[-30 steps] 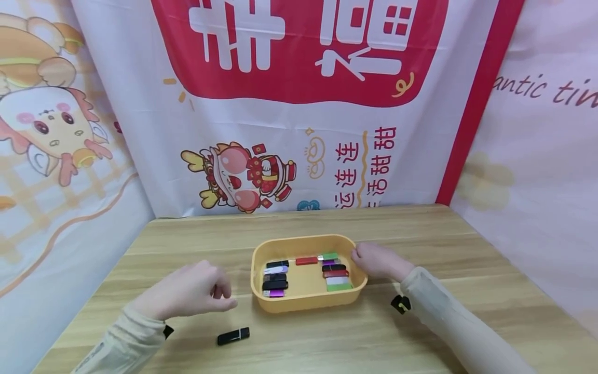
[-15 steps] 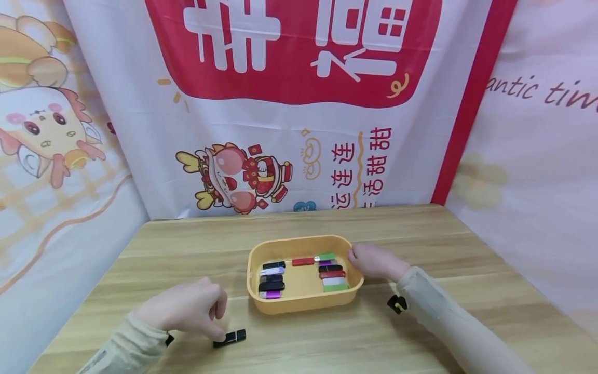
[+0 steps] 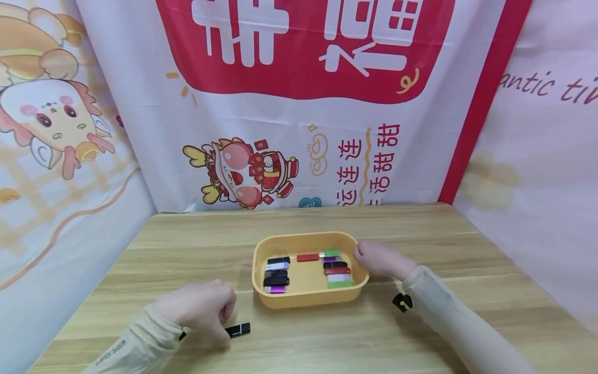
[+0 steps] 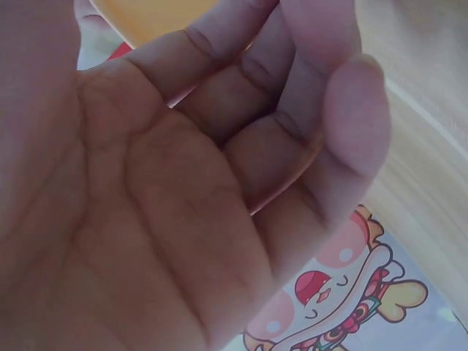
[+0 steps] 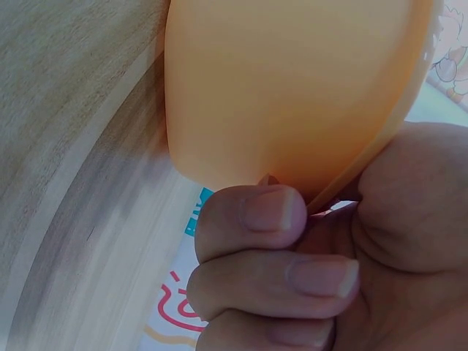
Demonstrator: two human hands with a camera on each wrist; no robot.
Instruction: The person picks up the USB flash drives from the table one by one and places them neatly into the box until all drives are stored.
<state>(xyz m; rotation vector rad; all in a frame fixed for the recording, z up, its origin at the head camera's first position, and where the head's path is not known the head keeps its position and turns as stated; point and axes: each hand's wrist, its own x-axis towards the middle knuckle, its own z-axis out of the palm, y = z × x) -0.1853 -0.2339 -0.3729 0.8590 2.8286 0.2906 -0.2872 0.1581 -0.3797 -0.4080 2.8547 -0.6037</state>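
Observation:
Low on the left of the head view, my left hand (image 3: pixel 205 309) has its thumb and curled fingers at the left end of a black USB flash drive (image 3: pixel 240 329). That end is hidden behind the thumb; the drive lies flat on the table. In the left wrist view, the palm and bent fingers of the left hand (image 4: pixel 212 153) fill the picture, and the drive is out of sight. My right hand (image 3: pixel 383 259) grips the right wall of a yellow plastic box (image 3: pixel 310 299). Close up, the right hand's curled fingers (image 5: pixel 270 281) press the box's outside below the rim.
Inside the box, several USB flash drives form a left column, including a black drive (image 3: pixel 276 281), and a right column, including a red drive (image 3: pixel 337 270). Another red drive (image 3: pixel 308 257) lies along the far wall. Printed cloth (image 3: pixel 299 114) hangs behind the wooden table (image 3: pixel 327 343).
My left hand has come down from above the table to the black USB flash drive, its thumb now over the drive's left end. The right hand keeps its grip on the box.

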